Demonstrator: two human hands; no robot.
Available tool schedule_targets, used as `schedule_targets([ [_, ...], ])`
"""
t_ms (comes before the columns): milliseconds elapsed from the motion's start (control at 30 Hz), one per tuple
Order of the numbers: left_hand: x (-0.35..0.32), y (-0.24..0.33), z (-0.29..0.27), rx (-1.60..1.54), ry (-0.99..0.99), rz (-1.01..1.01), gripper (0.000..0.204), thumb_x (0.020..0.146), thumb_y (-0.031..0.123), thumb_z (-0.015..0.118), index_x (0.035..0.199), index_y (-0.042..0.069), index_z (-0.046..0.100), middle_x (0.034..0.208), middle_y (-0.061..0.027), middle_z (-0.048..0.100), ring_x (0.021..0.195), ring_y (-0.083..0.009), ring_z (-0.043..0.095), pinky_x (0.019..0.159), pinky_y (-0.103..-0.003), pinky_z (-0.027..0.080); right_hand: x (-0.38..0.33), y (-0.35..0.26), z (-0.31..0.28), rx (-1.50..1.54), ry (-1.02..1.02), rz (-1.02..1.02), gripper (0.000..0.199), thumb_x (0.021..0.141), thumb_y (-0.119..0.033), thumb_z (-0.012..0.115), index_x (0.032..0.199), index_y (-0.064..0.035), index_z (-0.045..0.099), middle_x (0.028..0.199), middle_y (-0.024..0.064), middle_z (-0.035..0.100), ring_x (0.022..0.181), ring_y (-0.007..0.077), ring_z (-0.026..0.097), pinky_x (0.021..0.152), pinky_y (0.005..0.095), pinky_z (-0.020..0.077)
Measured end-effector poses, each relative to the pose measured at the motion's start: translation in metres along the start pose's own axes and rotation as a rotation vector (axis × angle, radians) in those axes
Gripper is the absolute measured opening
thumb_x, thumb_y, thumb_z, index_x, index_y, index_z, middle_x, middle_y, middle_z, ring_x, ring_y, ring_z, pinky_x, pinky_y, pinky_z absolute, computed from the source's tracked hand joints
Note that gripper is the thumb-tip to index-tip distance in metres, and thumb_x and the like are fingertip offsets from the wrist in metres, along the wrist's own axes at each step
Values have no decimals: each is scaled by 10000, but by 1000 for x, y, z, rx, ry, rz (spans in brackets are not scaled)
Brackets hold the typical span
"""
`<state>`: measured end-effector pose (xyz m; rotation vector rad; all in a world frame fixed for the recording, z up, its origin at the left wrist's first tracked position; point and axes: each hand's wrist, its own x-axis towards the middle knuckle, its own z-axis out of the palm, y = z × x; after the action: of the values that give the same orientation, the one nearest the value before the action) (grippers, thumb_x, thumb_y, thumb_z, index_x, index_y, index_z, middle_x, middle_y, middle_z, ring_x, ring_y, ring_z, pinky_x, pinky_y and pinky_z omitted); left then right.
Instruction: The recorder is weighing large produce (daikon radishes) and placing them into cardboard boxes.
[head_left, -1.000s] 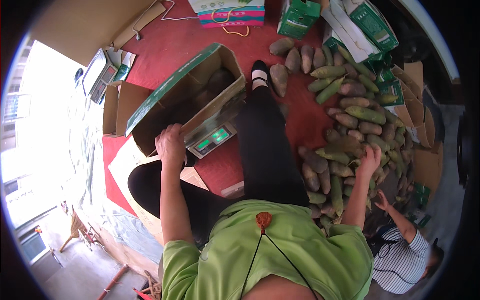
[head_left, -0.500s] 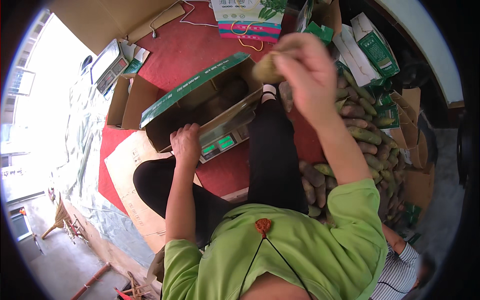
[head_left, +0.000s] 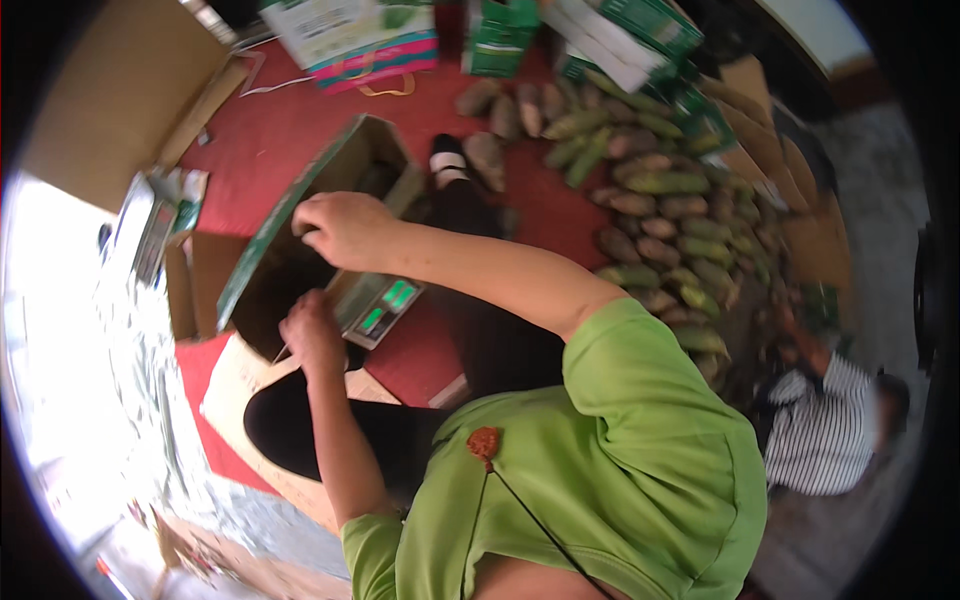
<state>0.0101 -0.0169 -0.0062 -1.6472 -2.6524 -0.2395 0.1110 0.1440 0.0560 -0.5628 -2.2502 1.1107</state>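
A long green-and-brown cardboard box [head_left: 402, 178] stands tilted over a scale [head_left: 385, 312] with a lit green display. My left hand [head_left: 312, 332] has its fingers curled over the box's near rim. Above the box's opening is my right hand [head_left: 345, 230], its fingers bent downward and closed; whatever they may hold is hidden under the hand. Deep shadow fills the box, where a dark rounded shape [head_left: 380, 180] shows at the far end.
Green and reddish radishes [head_left: 670, 183] lie heaped on the red floor covering [head_left: 440, 105] at the right. A second scale [head_left: 150, 230] and a small open box [head_left: 210, 270] are at left. Someone in a striped shirt [head_left: 820, 430] is beyond the heap, lower right.
My right hand has swung left and down from beyond the box to above its opening; the greenish radish it held no longer shows. The whole view has turned toward the right.
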Motion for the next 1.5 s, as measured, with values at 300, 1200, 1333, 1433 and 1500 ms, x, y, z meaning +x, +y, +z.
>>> schedule_targets([
  [300, 4, -2, 3, -19, -20, 13, 203, 795, 199, 568, 945, 64, 578, 923, -89, 629, 894, -294, 579, 770, -425, 398, -121, 72, -115, 134, 551, 337, 136, 794, -77, 580, 910, -23, 627, 817, 92, 632, 782, 172, 603, 713, 304, 466],
  [1200, 8, -1, 2, -51, 50, 116, 202, 807, 168, 574, 898, -8, 531, 796, -193, 597, 751, -377, 581, 663, -471, 425, -500, 274, -192, 804, 1545, 1410, 262, 825, -29, 566, 1075, -38, 489, 846, 96, 556, 677, 205, 563, 584, 353, 522],
  [1333, 3, -3, -9, -22, 77, 112, 196, 809, 169, 574, 864, -11, 518, 771, -191, 591, 726, -381, 577, 642, -477, 421, -499, 291, -188, 931, 1516, 1436, 287, 833, -79, 584, 1106, -52, 498, 959, 98, 542, 837, 241, 578, 628, 385, 537],
  [1433, 18, 13, 30, -115, 34, 176, 197, 808, 170, 574, 862, -12, 519, 772, -193, 593, 724, -382, 579, 635, -477, 422, -625, 331, -218, -322, 780, 1695, 212, 812, -117, 598, 1014, -54, 586, 949, 94, 603, 872, 257, 611, 668, 393, 530],
  [1500, 10, -4, 3, -7, 44, 111, 199, 808, 170, 574, 874, -11, 525, 780, -191, 596, 735, -378, 580, 647, -475, 420, -554, 324, -204, -601, 241, 1605, 172, 802, -143, 588, 942, -47, 616, 939, 114, 626, 889, 274, 617, 695, 398, 520],
])
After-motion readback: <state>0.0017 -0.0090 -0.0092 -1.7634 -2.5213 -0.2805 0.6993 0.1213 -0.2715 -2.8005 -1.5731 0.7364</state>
